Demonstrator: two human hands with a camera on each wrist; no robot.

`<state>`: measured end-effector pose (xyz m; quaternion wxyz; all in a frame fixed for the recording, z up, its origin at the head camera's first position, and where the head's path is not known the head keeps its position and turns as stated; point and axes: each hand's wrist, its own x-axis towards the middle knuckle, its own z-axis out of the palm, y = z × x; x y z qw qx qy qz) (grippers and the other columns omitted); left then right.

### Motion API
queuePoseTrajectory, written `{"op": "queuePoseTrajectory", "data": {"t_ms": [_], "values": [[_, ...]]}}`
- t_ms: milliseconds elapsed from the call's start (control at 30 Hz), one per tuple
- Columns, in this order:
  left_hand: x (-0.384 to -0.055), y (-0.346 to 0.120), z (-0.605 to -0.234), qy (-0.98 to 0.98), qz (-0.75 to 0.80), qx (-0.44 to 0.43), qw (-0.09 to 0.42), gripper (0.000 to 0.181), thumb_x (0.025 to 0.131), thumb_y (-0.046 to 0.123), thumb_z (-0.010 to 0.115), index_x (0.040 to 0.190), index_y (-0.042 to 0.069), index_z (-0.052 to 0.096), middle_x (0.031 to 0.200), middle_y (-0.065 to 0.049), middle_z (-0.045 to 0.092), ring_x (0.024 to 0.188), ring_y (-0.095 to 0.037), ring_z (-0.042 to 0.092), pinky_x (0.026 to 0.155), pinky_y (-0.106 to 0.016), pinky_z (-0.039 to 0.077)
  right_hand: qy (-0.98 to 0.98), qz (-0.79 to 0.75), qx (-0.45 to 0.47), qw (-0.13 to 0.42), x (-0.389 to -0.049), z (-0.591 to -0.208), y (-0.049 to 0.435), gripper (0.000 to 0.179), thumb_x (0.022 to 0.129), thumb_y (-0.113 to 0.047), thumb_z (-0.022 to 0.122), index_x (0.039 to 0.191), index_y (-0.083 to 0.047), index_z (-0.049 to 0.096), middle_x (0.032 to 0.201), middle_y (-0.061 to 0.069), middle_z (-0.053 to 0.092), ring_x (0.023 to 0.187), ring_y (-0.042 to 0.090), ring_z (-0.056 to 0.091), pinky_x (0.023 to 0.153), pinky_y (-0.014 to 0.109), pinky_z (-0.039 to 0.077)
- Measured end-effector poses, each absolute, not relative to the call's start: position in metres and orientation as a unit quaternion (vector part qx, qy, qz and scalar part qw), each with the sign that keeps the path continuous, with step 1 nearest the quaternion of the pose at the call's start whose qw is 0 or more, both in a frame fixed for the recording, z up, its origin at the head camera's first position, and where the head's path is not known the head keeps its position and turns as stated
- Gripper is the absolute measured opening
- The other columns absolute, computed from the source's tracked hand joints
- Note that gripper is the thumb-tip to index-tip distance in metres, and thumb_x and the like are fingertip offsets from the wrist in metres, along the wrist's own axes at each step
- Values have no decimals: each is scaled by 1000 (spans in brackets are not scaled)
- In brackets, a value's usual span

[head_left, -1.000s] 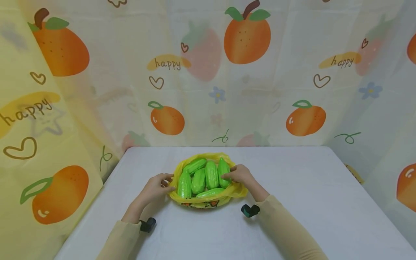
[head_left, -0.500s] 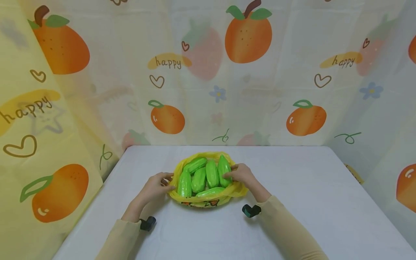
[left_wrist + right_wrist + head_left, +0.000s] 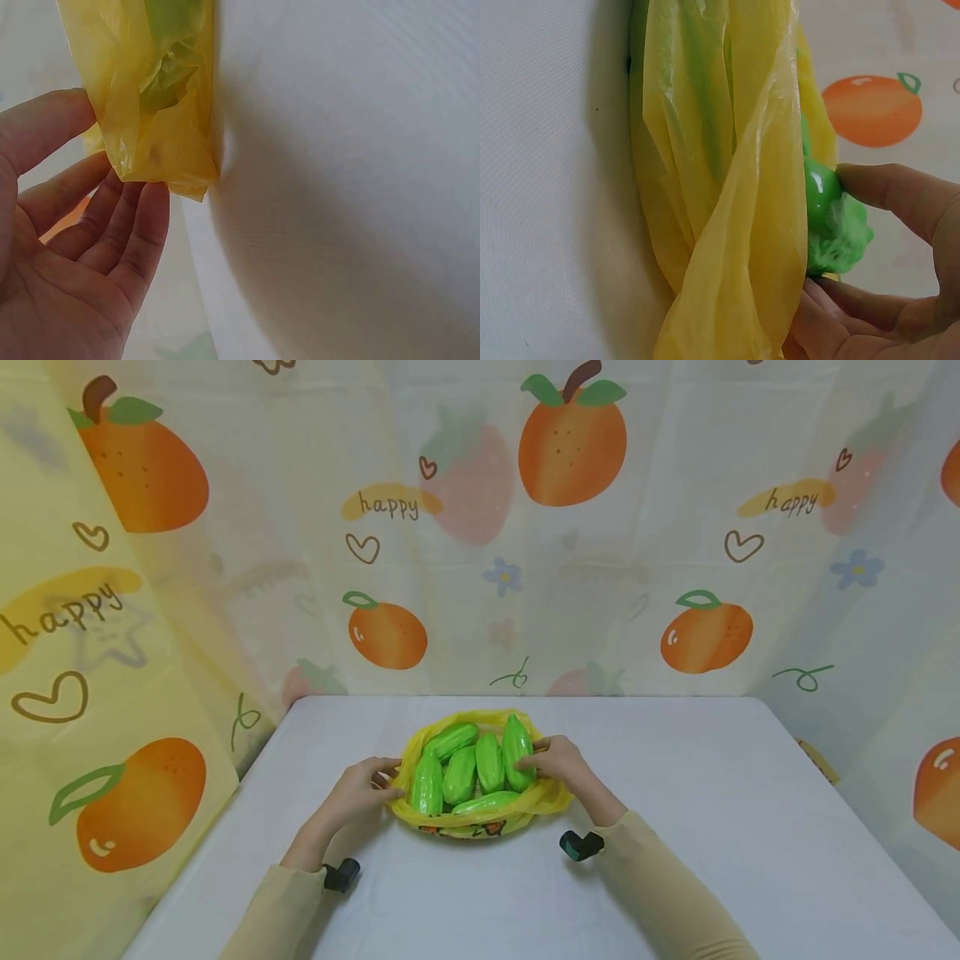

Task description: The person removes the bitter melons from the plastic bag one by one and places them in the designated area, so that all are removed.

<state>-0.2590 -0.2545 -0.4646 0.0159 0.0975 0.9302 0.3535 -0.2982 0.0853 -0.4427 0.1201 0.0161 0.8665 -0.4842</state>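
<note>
A yellow plastic bag (image 3: 420, 821) with its mouth spread wide sits on the white table in the head view. Several glossy, bright green cucumber-shaped vegetables (image 3: 460, 777) lie inside it. My left hand (image 3: 360, 792) holds the bag's left end; in the left wrist view its thumb (image 3: 64, 120) touches one side and its fingertips the other. At the right rim, my right hand (image 3: 558, 762) pinches the rightmost green vegetable (image 3: 517, 752). In the right wrist view the thumb presses this green vegetable (image 3: 840, 232) from one side, with fingers below, partly hidden behind the bag.
The white-covered table (image 3: 675, 827) stretches around the bag on all sides. Behind it hangs a pale curtain (image 3: 585, 560) printed with oranges, and more printed cloth flanks the table. Black straps with small camera mounts (image 3: 342, 876) sit at both wrists.
The rightmost green vegetable has risen slightly, its upper tip now standing a little higher in the bag. My left hand and the bag stay nearly where they were.
</note>
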Motion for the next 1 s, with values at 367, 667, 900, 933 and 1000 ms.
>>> {"op": "queuePoseTrajectory", "data": {"t_ms": [367,667,900,933,1000], "values": [[-258,-254,-465,928,359,97,14,53,80,19,76,127,3,58,109,-9,65,90,-19,60,73,-31,49,863,-491,13,119,-297,-441,88,64,76,-21,77,129,5,53,126,21,57,97,27,65,80,32,55],[-259,-253,-465,929,356,95,17,54,80,21,76,128,4,58,109,-10,65,90,-19,60,74,-32,49,856,-502,2,122,-297,-432,91,66,77,-23,77,131,4,52,127,23,56,99,28,65,81,32,54],[-260,-253,-465,928,359,99,17,54,80,21,76,127,3,58,110,-10,65,90,-19,60,73,-32,49,856,-502,0,124,-297,-425,96,67,77,-25,77,132,4,51,129,23,55,100,27,65,82,33,54],[-260,-253,-465,928,359,101,18,54,80,21,76,127,3,58,110,-10,65,90,-19,60,73,-32,49,856,-502,0,124,-297,-424,97,67,77,-26,77,132,4,52,128,23,56,100,27,65,82,34,54],[-260,-253,-464,927,360,99,18,54,79,21,76,127,3,58,109,-10,65,90,-19,60,73,-32,49,855,-504,-2,126,-296,-422,99,67,78,-26,76,132,3,52,128,23,56,101,27,64,83,35,54]]}}
